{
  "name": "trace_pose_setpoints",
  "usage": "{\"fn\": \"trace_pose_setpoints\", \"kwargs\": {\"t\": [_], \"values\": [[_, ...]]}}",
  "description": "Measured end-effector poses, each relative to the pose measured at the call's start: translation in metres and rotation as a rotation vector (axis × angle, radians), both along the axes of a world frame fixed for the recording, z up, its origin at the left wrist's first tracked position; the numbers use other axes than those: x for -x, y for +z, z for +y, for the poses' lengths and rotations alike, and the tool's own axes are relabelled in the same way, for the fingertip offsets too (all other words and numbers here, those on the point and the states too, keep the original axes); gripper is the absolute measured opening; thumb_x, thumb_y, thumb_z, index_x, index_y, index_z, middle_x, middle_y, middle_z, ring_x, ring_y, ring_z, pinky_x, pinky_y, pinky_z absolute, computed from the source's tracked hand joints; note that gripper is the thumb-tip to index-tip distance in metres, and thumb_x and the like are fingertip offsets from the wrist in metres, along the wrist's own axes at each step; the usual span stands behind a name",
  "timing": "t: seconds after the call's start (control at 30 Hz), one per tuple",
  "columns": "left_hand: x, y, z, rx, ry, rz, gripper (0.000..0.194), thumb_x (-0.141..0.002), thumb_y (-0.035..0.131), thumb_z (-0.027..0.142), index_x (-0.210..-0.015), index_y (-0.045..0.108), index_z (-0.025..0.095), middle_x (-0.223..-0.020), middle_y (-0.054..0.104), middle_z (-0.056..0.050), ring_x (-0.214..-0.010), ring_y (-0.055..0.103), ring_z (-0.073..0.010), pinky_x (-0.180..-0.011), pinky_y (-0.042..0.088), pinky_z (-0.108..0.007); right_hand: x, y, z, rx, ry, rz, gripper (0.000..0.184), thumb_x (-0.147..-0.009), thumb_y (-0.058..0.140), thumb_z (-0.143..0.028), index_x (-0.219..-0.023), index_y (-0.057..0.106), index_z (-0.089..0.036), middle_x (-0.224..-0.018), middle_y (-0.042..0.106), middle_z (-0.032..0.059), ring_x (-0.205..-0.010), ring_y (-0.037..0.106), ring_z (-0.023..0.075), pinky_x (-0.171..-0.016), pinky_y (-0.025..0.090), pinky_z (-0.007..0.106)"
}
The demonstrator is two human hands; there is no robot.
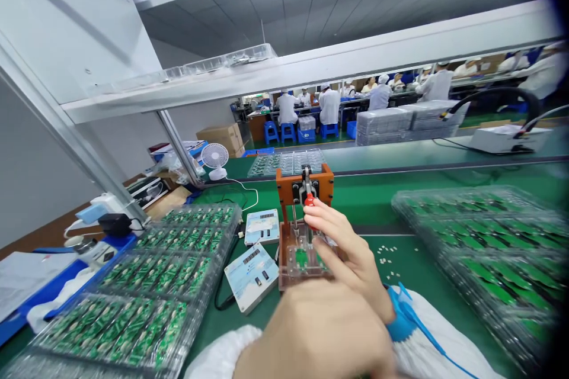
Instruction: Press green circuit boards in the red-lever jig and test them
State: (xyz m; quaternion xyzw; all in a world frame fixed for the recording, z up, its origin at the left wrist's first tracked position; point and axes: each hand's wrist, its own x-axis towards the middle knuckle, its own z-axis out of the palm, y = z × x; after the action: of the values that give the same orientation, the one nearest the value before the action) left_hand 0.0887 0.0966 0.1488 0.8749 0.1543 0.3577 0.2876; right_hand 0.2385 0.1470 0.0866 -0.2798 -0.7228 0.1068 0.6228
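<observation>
The person's blurred left hand [311, 331] was nearest; its state could not be determined. The right hand [351, 254], fitted with a blue wrist strap [400, 317], was held with fingers and thumb apart, the index finger on a red-handled toggle clamp [309, 198] and the thumb beside a green circuit board [301, 257]. The board sat in the base of an orange-framed test fixture [284, 183]. Clear plastic trays of green boards [133, 320] lay to the left, and a white desk fan [214, 157] stood beyond.

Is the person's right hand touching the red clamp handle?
Touching: the head view shows the right hand with a finger against the red clamp handle.
</observation>
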Motion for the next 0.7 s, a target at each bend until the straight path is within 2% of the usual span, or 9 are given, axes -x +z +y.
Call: {"fn": "trace_pose_setpoints", "kwargs": {"t": [0.1, 0.17, 0.3, 0.53, 0.7], "values": [[0.004, -0.002, 0.013, 0.024, 0.289, -0.297, 0.021, -0.09, 0.068, 0.012, -0.08, 0.053, 0.024, -0.078, 0.065, 0.002, -0.076, 0.065, -0.0142, -0.071, 0.053, -0.027, 0.003, 0.004, -0.006, 0.096, 0.033, 0.067, 0.038, -0.106, 0.054, -0.022, -0.139, 0.062, -0.038, -0.148, 0.061, 0.0001, -0.147, 0.047, 0.0255, -0.121, 0.044, 0.051], [0.008, -0.003, 0.022, 0.045, 0.424, -0.386, 0.023, -0.086, 0.069, 0.007, -0.083, 0.054, 0.024, -0.083, 0.064, 0.004, -0.079, 0.064, -0.0122, -0.071, 0.051, -0.023, 0.005, 0.006, -0.01, 0.139, 0.048, 0.102, 0.035, -0.107, 0.053, -0.026, -0.137, 0.064, -0.039, -0.148, 0.061, -0.0009, -0.147, 0.047, 0.0242, -0.122, 0.044, 0.049], [0.012, -0.004, 0.032, 0.108, 0.45, -0.347, 0.024, -0.086, 0.073, 0.008, -0.086, 0.055, 0.024, -0.085, 0.066, 0.005, -0.083, 0.066, -0.0126, -0.067, 0.049, -0.023, 0.006, 0.008, -0.013, 0.167, 0.051, 0.122, 0.032, -0.108, 0.051, -0.029, -0.134, 0.067, -0.041, -0.149, 0.06, -0.0024, -0.148, 0.045, 0.0232, -0.123, 0.042, 0.047], [0.009, -0.004, 0.031, 0.138, 0.478, -0.325, 0.028, -0.086, 0.071, 0.008, -0.088, 0.05, 0.026, -0.082, 0.067, 0.009, -0.078, 0.064, -0.0113, -0.067, 0.047, -0.024, 0.006, 0.009, -0.013, 0.173, 0.061, 0.117, 0.032, -0.109, 0.051, -0.031, -0.134, 0.067, -0.044, -0.15, 0.058, -0.0059, -0.148, 0.044, 0.0202, -0.123, 0.041, 0.041], [0.008, -0.003, 0.032, 0.155, 0.49, -0.325, 0.029, -0.085, 0.071, 0.007, -0.089, 0.05, 0.027, -0.084, 0.066, 0.01, -0.081, 0.064, -0.0109, -0.066, 0.047, -0.024, 0.006, 0.007, -0.014, 0.174, 0.067, 0.12, 0.033, -0.109, 0.051, -0.03, -0.135, 0.067, -0.041, -0.15, 0.058, -0.0041, -0.15, 0.041, 0.022, -0.125, 0.039, 0.044]]}}
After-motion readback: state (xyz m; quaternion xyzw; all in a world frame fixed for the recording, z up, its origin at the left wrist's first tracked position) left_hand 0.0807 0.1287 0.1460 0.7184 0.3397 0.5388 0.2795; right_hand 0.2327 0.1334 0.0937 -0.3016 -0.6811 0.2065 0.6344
